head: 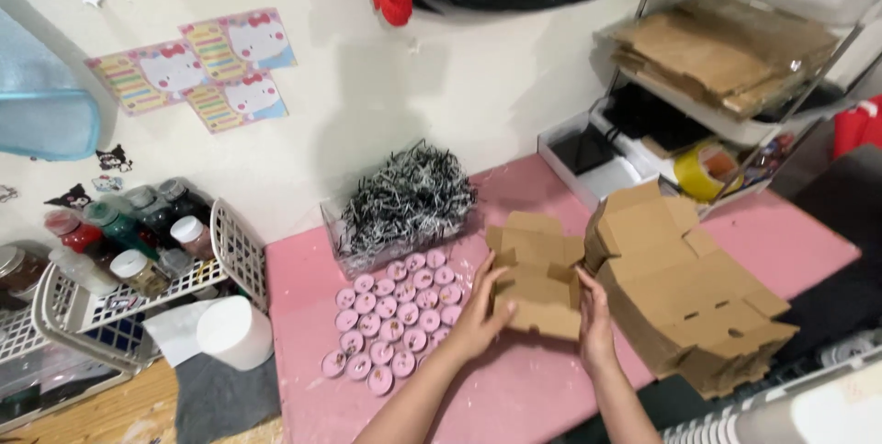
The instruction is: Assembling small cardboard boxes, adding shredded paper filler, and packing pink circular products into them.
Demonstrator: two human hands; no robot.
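A small brown cardboard box, partly folded with its flaps up, is held over the pink table. My left hand grips its left side. My right hand grips its right side. Just to the right lies a stack of flat brown box blanks. To the left of my hands, several small pink round candles sit in rows on the table.
A clear bin of black-and-white shredded paper stands behind the candles. A white wire basket with jars and a white roll are at left. A metal shelf with cardboard sheets and a yellow tape roll is at right.
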